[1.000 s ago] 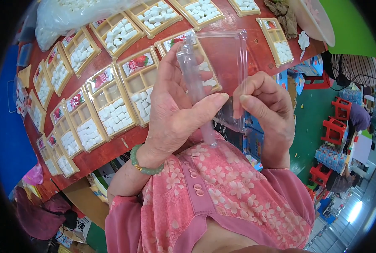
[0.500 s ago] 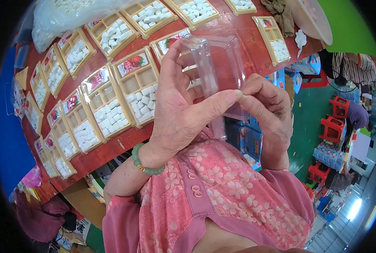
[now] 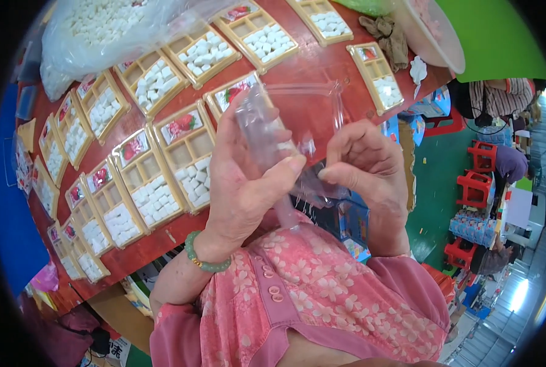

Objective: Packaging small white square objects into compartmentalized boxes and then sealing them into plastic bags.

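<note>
Both hands gripping a clear plastic lid: left hand pinching its edge, right hand peeling it open. Next probably needs seating it over a tray on the bench.

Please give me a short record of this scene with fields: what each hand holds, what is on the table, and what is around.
left hand: grips a clear plastic lid at its near edge
right hand: pinches the same lid from the right
table: red, with rows of yellow divided trays holding white cubes
bag: clear, full of white cubes, at far left
wrist: green bead bracelet
floor right: red stools
</note>
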`<state>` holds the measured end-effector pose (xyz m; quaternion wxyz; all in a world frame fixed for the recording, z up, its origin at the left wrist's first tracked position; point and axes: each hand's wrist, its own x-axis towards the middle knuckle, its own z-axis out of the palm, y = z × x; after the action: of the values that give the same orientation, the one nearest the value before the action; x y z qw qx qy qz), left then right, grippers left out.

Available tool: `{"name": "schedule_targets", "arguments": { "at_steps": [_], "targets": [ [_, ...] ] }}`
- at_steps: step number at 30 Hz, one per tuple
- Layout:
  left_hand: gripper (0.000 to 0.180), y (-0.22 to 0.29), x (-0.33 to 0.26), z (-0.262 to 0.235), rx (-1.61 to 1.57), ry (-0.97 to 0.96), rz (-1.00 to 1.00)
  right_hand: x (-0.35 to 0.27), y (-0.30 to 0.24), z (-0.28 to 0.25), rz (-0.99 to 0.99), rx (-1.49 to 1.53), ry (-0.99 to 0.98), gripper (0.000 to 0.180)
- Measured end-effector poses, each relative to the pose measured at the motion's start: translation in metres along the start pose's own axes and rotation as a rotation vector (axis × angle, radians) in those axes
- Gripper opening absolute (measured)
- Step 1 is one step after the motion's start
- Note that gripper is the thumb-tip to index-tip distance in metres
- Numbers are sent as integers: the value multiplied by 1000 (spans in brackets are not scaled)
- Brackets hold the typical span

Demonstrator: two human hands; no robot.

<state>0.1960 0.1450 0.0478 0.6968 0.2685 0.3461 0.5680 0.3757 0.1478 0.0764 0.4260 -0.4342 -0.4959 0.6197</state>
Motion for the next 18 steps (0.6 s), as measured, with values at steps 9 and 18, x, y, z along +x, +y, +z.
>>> {"name": "schedule_targets", "arguments": {
  "at_steps": [9, 18],
  "targets": [
    [73, 10, -5, -6, -79, 74, -45, 78, -18, -63, -123, -392, 330, 34],
    [75, 14, -11, -17, -110, 70, -65, 191, -4, -119, -95, -489, 346, 34]
  ]
}}
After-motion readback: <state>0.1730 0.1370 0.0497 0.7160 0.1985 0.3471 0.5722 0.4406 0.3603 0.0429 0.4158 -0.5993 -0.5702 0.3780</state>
